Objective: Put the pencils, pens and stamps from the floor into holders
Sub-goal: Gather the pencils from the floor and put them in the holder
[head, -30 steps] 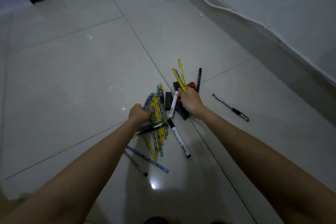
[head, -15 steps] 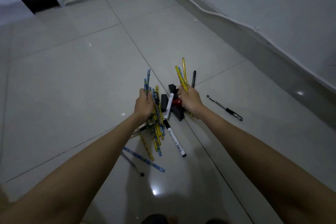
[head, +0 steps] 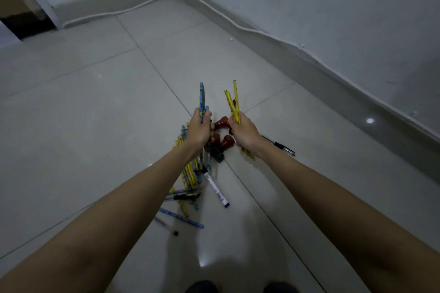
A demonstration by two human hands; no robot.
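My left hand grips a few blue pencils that stick upward. My right hand grips yellow pencils, raised beside it. Below both hands a pile lies on the tiled floor: yellow and blue pencils, a white marker, a black pen and a blue pencil. Red-handled stamps with black bases sit between my hands. A black pen lies to the right of my right wrist. No holder is in view.
A white cable runs along the skirting of the walls at the back and right. A dark doorway opens at the far left. My feet show at the bottom edge.
Both hands have lifted off the pile, each carrying pencils. My left hand took up blue pencils from the heap. The red stamps are now uncovered.
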